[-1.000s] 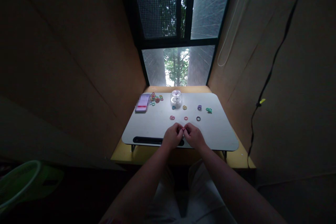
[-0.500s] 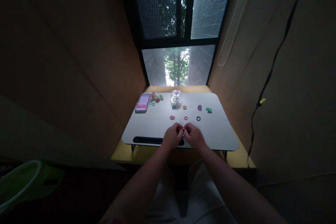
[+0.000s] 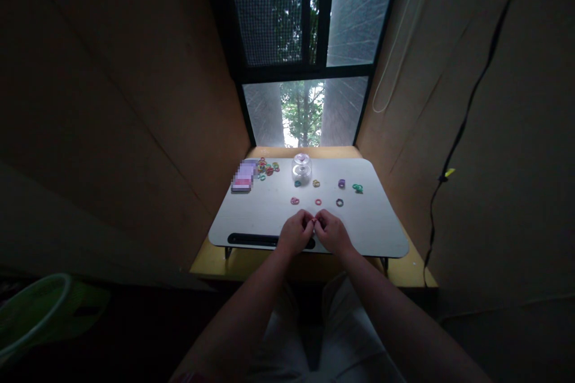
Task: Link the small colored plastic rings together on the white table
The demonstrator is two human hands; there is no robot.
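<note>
Over the near part of the white lap table (image 3: 251, 209), my left hand (image 3: 297, 231) and my right hand (image 3: 331, 230) meet, fingertips pinched close together. Between them shows a bit of a small reddish hair tie (image 3: 314, 220), mostly hidden by the fingers. Just beyond lie a pink hair tie cluster (image 3: 294, 201), a red hair tie (image 3: 318, 202) and a dark hair tie (image 3: 339, 203). Farther back are blue (image 3: 297, 184), yellow (image 3: 316, 183), purple (image 3: 342, 184) and green hair ties (image 3: 357, 188).
A clear round jar (image 3: 302, 169) stands at the table's back middle. A mixed pile of hair ties (image 3: 268, 169) lies at the back left, beside a blurred pink-purple flat item (image 3: 244, 176). A black slot (image 3: 251, 240) runs along the front edge. A green basket (image 3: 54, 311) is at lower left.
</note>
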